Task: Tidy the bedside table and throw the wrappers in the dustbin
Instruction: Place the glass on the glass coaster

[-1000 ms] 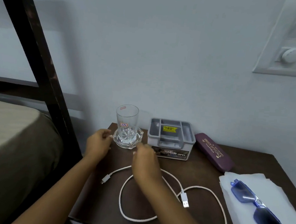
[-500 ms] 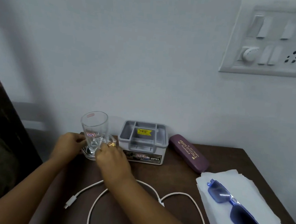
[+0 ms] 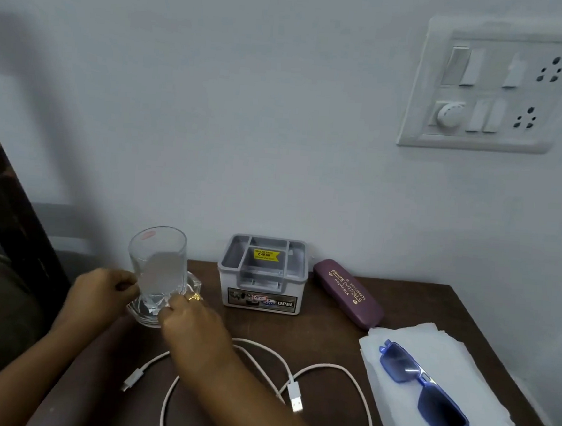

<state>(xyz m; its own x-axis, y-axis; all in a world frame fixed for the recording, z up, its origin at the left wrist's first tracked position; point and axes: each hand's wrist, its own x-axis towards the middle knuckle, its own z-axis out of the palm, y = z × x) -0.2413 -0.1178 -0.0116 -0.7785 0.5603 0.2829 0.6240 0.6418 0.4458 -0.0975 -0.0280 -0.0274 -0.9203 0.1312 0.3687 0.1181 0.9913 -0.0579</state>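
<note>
A dark wooden table (image 3: 416,308) stands against a pale wall (image 3: 247,110), with a grey box (image 3: 263,278) at the back as the marker for everything else. Left of the box, a tall glass (image 3: 158,260) stands upright in a cut-glass dish (image 3: 194,282). The left hand (image 3: 101,291) pinches the dish's far-left side and the right hand (image 3: 195,323) curls its fingers over the near rim, so both grip the dish, not the glass.

The main risk is that the glass, loose and top-heavy in the dish, tips or slides out if the dish is lifted unevenly or jerked. The pair sits at the table's left edge, farther from the box than anything else, with a dark bed frame (image 3: 13,220) just beyond, so a leftward slip means a drop.

In front of the box the cable (image 3: 295,395) loops loosely under the right forearm; a withdrawing arm could snag it.

Right of the box lie a case (image 3: 347,292), then spectacles (image 3: 438,412) on white paper (image 3: 462,358), which may be the wrapper. That paper overhangs the front edge. Bare wood between the box and the cable gives the best room to set things down. No dustbin is in view.
</note>
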